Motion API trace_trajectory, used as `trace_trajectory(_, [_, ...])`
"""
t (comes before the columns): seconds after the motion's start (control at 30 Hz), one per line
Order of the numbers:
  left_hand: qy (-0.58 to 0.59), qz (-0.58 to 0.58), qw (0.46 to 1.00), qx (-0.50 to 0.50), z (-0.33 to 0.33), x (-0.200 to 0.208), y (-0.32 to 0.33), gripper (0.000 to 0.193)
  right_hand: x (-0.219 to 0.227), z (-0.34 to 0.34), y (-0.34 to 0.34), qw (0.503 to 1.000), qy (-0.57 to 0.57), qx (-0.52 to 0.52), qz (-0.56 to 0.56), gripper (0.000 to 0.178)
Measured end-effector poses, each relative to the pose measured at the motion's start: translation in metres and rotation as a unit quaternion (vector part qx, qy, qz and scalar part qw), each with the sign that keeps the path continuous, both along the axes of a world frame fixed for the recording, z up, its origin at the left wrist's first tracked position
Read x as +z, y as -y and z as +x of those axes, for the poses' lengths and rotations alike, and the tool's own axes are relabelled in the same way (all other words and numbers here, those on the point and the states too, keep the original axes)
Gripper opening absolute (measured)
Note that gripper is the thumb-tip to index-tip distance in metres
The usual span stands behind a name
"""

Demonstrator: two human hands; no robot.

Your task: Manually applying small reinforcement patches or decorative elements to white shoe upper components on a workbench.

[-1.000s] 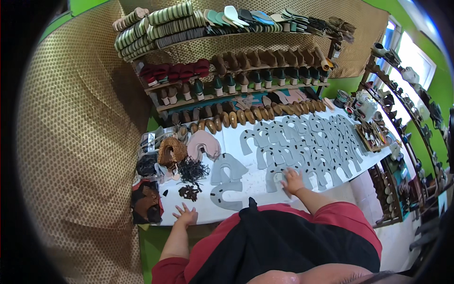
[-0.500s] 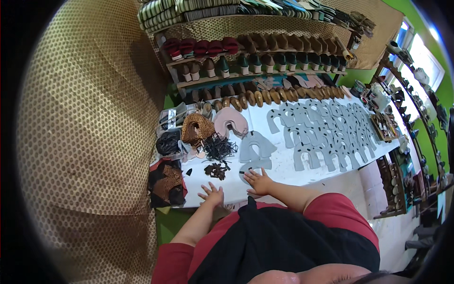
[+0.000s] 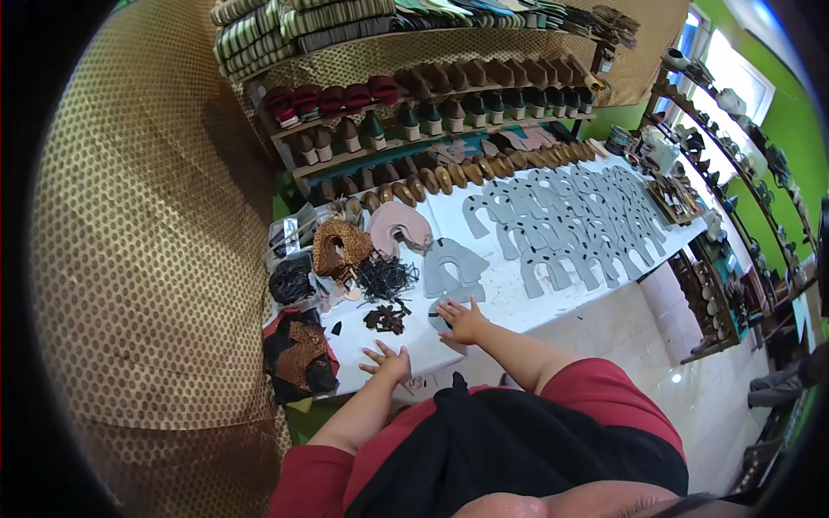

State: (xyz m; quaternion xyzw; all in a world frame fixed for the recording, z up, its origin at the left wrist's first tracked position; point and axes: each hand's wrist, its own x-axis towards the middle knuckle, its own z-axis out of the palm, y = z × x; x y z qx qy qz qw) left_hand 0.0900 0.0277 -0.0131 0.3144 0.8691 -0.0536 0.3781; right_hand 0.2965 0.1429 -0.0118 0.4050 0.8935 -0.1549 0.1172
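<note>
My left hand rests at the near edge of the white-covered table, fingers spread and holding nothing. Flat on a grey cut piece lies my right hand, its fingers also apart; the hand covers part of the piece. Just beyond is a stack of grey U-shaped pieces that look like shoe uppers. A pile of small dark brown bits sits between and beyond my hands. Behind it are a heap of thin black strips, a pink U-shaped stack and a leopard-print stack.
Many grey U-shaped pieces with dark tabs cover the table's right half. Leopard and black scraps lie at the left corner, near a black plastic bag. Shelves of shoes stand behind; a tool tray is at the right end.
The whole view has shifted, so the table and shelves sit further left in it. Both hands stay in nearly the same places on the table, fingers still spread.
</note>
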Motion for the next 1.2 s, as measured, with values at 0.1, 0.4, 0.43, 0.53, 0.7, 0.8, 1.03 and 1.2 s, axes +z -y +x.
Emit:
trace_trajectory(0.1, [-0.009,-0.015,1.000,0.004,0.001,0.002,0.001,0.089,0.012,-0.021,-0.013,1.000,0.009,-0.008,0.022,0.065])
trace_trajectory(0.4, [-0.002,-0.008,1.000,-0.004,0.000,-0.002,0.000,0.090,0.015,-0.021,-0.029,0.983,-0.008,0.103,0.150,0.042])
trace_trajectory(0.43, [-0.001,-0.008,1.000,-0.002,0.001,-0.001,0.001,0.090,0.024,-0.018,-0.035,0.981,0.014,0.126,0.146,0.035])
trace_trajectory(0.53, [0.005,0.004,1.000,0.013,0.001,-0.001,-0.001,0.091,0.039,-0.003,-0.045,0.983,-0.036,0.108,0.143,0.020])
trace_trajectory(0.7, [0.000,-0.012,0.999,0.030,0.002,0.002,-0.002,0.092,0.054,0.049,-0.088,0.981,-0.190,-0.025,0.012,0.014])
trace_trajectory(0.8, [-0.014,-0.021,0.999,0.037,0.006,0.007,-0.001,0.094,0.085,0.083,-0.109,0.962,-0.275,-0.004,-0.006,0.020])
trace_trajectory(1.03, [-0.027,-0.041,0.998,0.040,0.009,0.014,-0.002,0.095,0.151,0.127,-0.173,0.968,-0.228,0.011,-0.102,0.029])
trace_trajectory(1.2, [-0.018,-0.038,0.997,0.064,0.018,0.026,-0.011,0.098,0.138,0.130,-0.247,0.960,-0.235,0.062,-0.141,0.025])
